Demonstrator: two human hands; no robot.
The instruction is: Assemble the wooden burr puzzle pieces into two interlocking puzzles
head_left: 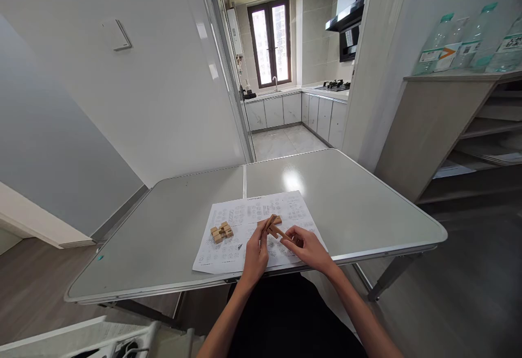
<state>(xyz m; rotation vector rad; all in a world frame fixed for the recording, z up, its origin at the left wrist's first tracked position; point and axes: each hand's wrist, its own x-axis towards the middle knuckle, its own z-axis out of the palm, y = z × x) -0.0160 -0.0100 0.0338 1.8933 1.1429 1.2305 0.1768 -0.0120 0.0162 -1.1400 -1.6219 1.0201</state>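
Observation:
My left hand [256, 252] and my right hand [308, 246] meet above a printed instruction sheet [228, 255] on the folding table [163, 238]. Both hands pinch thin wooden puzzle sticks [274, 226] that cross each other between the fingertips. The left hand's fingers close on one stick from the left, and the right hand's fingers close on the other from the right. A small cluster of assembled wooden puzzle pieces [221, 231] rests on the sheet, to the left of my left hand.
The table's near edge [244, 282] runs just in front of me. A shelf unit [457, 130] with water bottles [468, 43] on top stands to the right. Behind the table an open doorway leads to a kitchen [285, 108].

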